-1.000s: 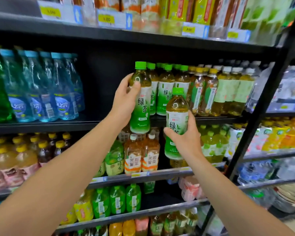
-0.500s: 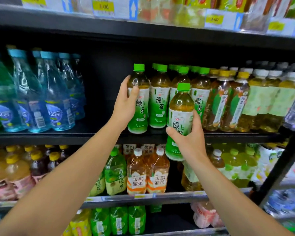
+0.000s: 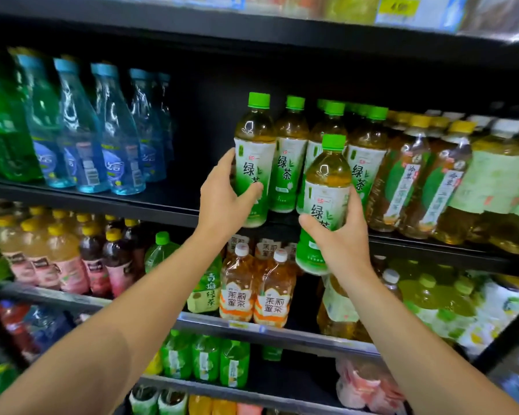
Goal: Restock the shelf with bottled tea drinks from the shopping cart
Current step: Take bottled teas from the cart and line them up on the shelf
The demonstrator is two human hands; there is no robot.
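Two green-capped green tea bottles are in my hands in front of the black shelf (image 3: 162,202). My left hand (image 3: 222,202) grips the left bottle (image 3: 253,151), which stands at the shelf's front edge at the left end of the green tea row (image 3: 291,163). My right hand (image 3: 339,238) holds the second bottle (image 3: 327,190) upright in the air, just in front of the shelf edge and the row. The shopping cart is out of view.
Blue water bottles (image 3: 102,136) stand at the shelf's left, with a dark gap between them and the tea. Yellow-capped tea bottles (image 3: 417,175) fill the right. Lower shelves carry orange-labelled tea (image 3: 252,292) and dark drinks (image 3: 108,253). Price tags line the shelf above.
The left bottle has come down onto the shelf edge beside the row. My right hand has lifted its bottle a little higher and closer to the shelf. The camera has moved nearer.
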